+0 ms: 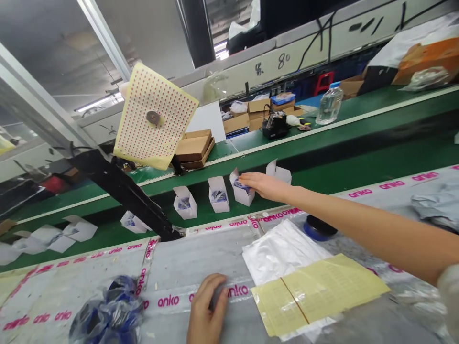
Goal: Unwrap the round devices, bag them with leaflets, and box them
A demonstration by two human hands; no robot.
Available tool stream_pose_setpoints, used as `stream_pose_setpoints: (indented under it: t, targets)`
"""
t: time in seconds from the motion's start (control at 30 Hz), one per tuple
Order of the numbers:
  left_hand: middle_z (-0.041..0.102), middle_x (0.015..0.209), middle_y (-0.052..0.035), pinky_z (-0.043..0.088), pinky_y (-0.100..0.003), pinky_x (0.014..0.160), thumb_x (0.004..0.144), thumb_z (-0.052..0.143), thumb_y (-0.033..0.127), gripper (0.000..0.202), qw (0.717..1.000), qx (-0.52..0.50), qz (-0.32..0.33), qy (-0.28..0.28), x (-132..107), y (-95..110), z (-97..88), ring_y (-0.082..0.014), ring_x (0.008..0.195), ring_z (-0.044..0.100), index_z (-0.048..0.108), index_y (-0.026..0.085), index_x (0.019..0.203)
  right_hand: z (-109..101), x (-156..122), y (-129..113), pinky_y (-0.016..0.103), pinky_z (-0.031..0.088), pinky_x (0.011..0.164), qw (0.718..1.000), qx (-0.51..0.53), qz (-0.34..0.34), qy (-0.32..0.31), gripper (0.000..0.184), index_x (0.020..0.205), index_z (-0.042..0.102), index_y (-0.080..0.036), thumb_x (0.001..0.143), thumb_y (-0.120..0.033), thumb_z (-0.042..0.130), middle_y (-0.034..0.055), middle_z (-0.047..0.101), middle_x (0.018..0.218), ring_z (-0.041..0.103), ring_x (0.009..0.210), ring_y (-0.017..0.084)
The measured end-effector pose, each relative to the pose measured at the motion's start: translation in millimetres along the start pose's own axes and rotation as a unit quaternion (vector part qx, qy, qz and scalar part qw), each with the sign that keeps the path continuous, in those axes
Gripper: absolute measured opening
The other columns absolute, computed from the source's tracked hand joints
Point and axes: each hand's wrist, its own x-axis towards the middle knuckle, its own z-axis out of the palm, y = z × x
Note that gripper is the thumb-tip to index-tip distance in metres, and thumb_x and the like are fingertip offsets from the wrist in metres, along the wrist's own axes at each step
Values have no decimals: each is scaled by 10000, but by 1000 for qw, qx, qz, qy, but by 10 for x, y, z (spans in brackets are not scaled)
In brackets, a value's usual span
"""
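A factory line: a green conveyor belt [358, 177] runs past a worktop [193, 253] covered in grey plastic sheeting and strips of tape printed "anko".

The right hand [263, 185] reaches out over the belt with its fingers stretched long and close together, and the tips rest on the open mouth of a small white carton [241, 195]. The carton stands on the belt with something dark blue inside. Beside it in a loose row stand a second open carton [219, 195], a third [185, 203] and a fourth [278, 172] just behind the hand.

The left hand [207, 310] lies on the worktop near the front edge, fingers curled down over a small dark thing; whether it grips it I cannot tell.

Right of the left hand lie yellow printed sheets [322, 291], overlapping a stack of clear plastic bags [279, 253]. A bag of blue parts [107, 310] sits to the left. A sheet of red dot stickers [154, 122] hangs on a black arm [122, 191] above the belt, and a water bottle [330, 102] stands on the far side.
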Motion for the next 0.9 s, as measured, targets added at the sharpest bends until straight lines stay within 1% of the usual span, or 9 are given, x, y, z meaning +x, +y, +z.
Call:
stream_pose_setpoints:
  t: [0.07, 0.13, 0.23, 0.37, 0.47, 0.57, 0.73, 0.83, 0.9]
  targets:
    - [739, 1185, -82, 563, -392, 1019, 942, 591, 405, 249, 999, 17, -16, -42, 64, 100, -47, -252, 1142, 688, 748, 274, 1083, -8, -4, -4, 482, 455, 1077, 1000, -16, -10, -5, 353, 1251, 681, -147, 943, -151, 509, 168, 653, 1342, 575, 1274, 273]
    - [725, 1222, -72, 547, -380, 1042, 948, 587, 386, 245, 995, 30, -14, -92, 162, 247, -89, -242, 1173, 673, 735, 284, 1114, -1, 11, -13, 459, 488, 999, 999, -33, -14, -12, 290, 1111, 731, -142, 967, -163, 480, 163, 719, 1188, 632, 1133, 270]
    - [714, 1230, -65, 526, -368, 1058, 953, 575, 348, 245, 988, 38, 4, -149, 348, 500, -121, -230, 1182, 657, 716, 279, 1141, 30, 39, -63, 432, 475, 943, 998, -60, -13, -27, 288, 970, 745, -155, 954, -114, 461, 134, 748, 1054, 639, 1036, 261]
    - [699, 1249, -61, 508, -377, 1063, 944, 564, 298, 268, 976, 56, 16, -212, 611, 783, -107, -235, 1185, 636, 691, 269, 1179, 73, 13, -216, 459, 406, 957, 994, -95, 2, -49, 313, 1050, 718, -138, 844, -24, 511, 142, 721, 1155, 607, 1094, 289]
    - [686, 1276, -66, 492, -405, 1065, 921, 593, 274, 326, 965, 82, 20, -249, 804, 870, 1, -254, 1188, 630, 667, 252, 1238, 133, -44, -379, 435, 410, 905, 991, -111, 29, -67, 335, 1113, 687, -97, 822, -38, 532, 177, 683, 1204, 584, 1086, 310]
    - [689, 1235, -85, 471, -413, 1062, 892, 628, 229, 343, 961, 114, 27, -249, 962, 835, 244, -264, 1173, 625, 672, 208, 1232, 240, -59, -540, 423, 436, 850, 987, -121, 78, -68, 286, 1114, 668, -45, 887, -106, 506, 232, 651, 1178, 549, 1100, 343]
    - [655, 1116, -109, 431, -488, 1024, 816, 742, 248, 311, 969, 148, 27, -195, 1023, 667, 660, -321, 1129, 578, 718, 191, 1121, 405, 6, -688, 434, 473, 816, 979, -125, 152, -43, 294, 1081, 655, -11, 941, -128, 424, 270, 633, 1112, 532, 1094, 370]
    - [662, 1048, -83, 421, -469, 994, 815, 736, 215, 224, 976, 142, 34, -163, 987, 566, 726, -297, 1078, 578, 723, 200, 1038, 408, -8, -739, 439, 485, 883, 979, -112, 167, -23, 333, 1184, 624, -7, 919, -123, 459, 260, 615, 1241, 531, 1158, 358]
    - [669, 969, -62, 443, -420, 939, 827, 703, 168, 140, 980, 125, 37, -149, 975, 506, 714, -255, 990, 596, 717, 190, 965, 364, -85, -798, 461, 456, 994, 980, -103, 173, -6, 441, 1318, 557, -21, 889, -114, 508, 246, 549, 1390, 486, 1270, 349]
